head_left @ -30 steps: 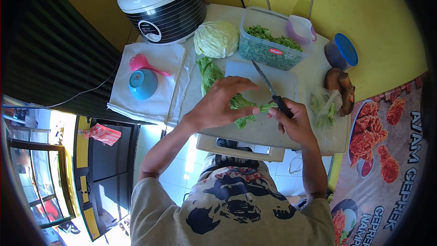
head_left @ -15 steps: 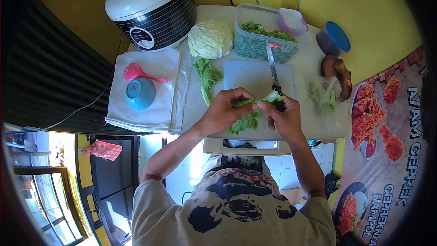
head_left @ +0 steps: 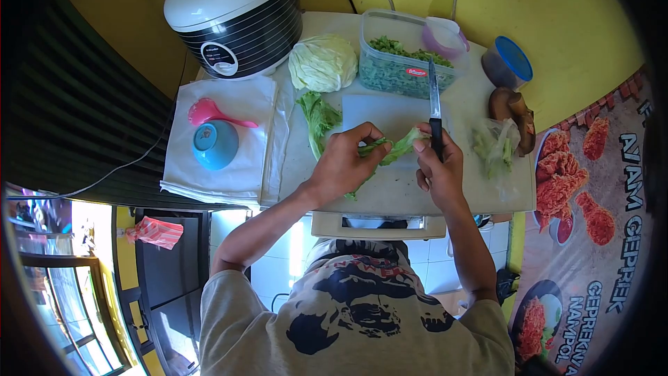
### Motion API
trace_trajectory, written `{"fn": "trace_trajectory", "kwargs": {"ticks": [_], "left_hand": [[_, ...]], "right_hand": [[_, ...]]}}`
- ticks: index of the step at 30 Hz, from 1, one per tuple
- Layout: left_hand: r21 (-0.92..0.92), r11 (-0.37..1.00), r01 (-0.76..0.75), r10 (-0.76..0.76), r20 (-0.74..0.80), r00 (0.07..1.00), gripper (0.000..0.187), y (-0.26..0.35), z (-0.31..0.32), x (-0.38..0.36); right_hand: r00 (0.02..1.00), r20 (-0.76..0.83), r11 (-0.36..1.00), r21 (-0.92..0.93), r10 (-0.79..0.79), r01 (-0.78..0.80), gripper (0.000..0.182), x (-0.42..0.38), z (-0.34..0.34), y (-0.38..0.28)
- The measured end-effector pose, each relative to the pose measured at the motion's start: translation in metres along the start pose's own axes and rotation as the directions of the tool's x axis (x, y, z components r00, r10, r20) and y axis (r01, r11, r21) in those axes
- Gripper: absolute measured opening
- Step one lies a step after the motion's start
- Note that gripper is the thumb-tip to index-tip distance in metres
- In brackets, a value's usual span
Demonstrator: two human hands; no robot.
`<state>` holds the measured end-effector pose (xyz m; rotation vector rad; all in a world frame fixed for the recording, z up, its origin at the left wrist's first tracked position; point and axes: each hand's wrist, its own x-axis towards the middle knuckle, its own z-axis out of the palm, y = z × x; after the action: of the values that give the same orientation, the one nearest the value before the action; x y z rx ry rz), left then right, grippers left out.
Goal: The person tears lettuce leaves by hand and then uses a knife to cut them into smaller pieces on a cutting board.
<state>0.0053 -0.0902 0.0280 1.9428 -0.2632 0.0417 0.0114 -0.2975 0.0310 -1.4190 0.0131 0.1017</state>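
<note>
The left hand [head_left: 346, 167] is curling partly closed, its thumb and fingers pinching a green leaf [head_left: 406, 145]. The right hand [head_left: 440, 167] is closing round the black handle of a knife [head_left: 435, 97], with its thumb pressing the leaf's other end near the handle. The leaf is stretching between the two hands, over the tabletop [head_left: 407, 198] and by the near side of a white board [head_left: 386, 110]. The knife's blade is pointing away from the person, its tip overlapping a clear tub [head_left: 393, 76] in the view.

The tub is standing beyond the board and holding chopped greens [head_left: 400, 47]. A cabbage [head_left: 323, 63] is sitting just left of the tub, and a loose leaf [head_left: 320, 120] is lying left of the board. To the right, a plastic bag [head_left: 495, 150] is holding more greenery near a brown wooden object [head_left: 513, 115], with a blue-lidded container [head_left: 508, 64] standing behind. At far left, a pink scoop [head_left: 209, 113] and an upturned blue bowl [head_left: 215, 145] are resting on white sheets [head_left: 184, 184], in front of a rice cooker [head_left: 243, 35].
</note>
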Motion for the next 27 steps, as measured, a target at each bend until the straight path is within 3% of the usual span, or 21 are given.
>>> {"fn": "trace_trajectory", "kwargs": {"ticks": [3, 10, 13, 16, 19, 21, 22, 25, 27], "left_hand": [[0.008, 0.999, -0.042, 0.042, 0.009, 0.999, 0.02, -0.003, 0.003, 0.001], [-0.031, 0.989, -0.146, 0.147, 0.029, 0.989, 0.024, -0.019, 0.007, 0.008], [0.122, 0.985, -0.118, 0.107, 0.091, 0.99, 0.026, -0.015, 0.001, 0.013], [0.198, 0.973, 0.115, -0.143, 0.134, 0.981, 0.033, 0.002, -0.008, 0.017], [0.055, 0.995, 0.086, -0.095, 0.185, 0.978, 0.04, -0.004, -0.009, 0.017], [0.24, 0.967, 0.09, -0.119, 0.11, 0.987, 0.042, -0.008, -0.006, 0.018], [0.329, 0.939, 0.099, -0.13, 0.075, 0.989, 0.044, -0.01, -0.004, 0.017], [0.639, 0.761, -0.109, 0.189, -0.058, 0.98, 0.044, -0.023, 0.006, 0.014], [0.712, 0.62, -0.329, 0.431, 0.041, 0.902, 0.043, -0.031, 0.01, 0.007]], "right_hand": [[0.995, 0.088, 0.969, -0.237, -0.044, 0.064, 0.025, 0.009, -0.01, 0.004], [0.999, 0.035, 0.968, -0.249, 0.04, -0.03, 0.023, 0.027, -0.018, 0.015], [0.998, 0.066, 0.947, -0.321, 0.003, 0.019, 0.022, 0.04, -0.021, 0.023], [0.994, 0.104, 0.939, -0.338, -0.032, 0.066, 0.021, 0.043, -0.019, 0.018], [0.976, 0.19, 0.913, -0.368, -0.11, 0.174, 0.02, 0.047, -0.022, 0.02], [0.938, 0.261, 0.866, -0.385, -0.23, 0.319, 0.02, 0.054, -0.024, 0.028], [0.941, 0.266, 0.85, -0.426, -0.211, 0.31, 0.019, 0.054, -0.024, 0.03], [0.946, 0.258, 0.786, -0.537, -0.194, 0.307, 0.018, 0.057, -0.021, 0.033], [0.946, 0.233, 0.73, -0.603, -0.224, 0.321, 0.018, 0.061, -0.02, 0.041]]}}
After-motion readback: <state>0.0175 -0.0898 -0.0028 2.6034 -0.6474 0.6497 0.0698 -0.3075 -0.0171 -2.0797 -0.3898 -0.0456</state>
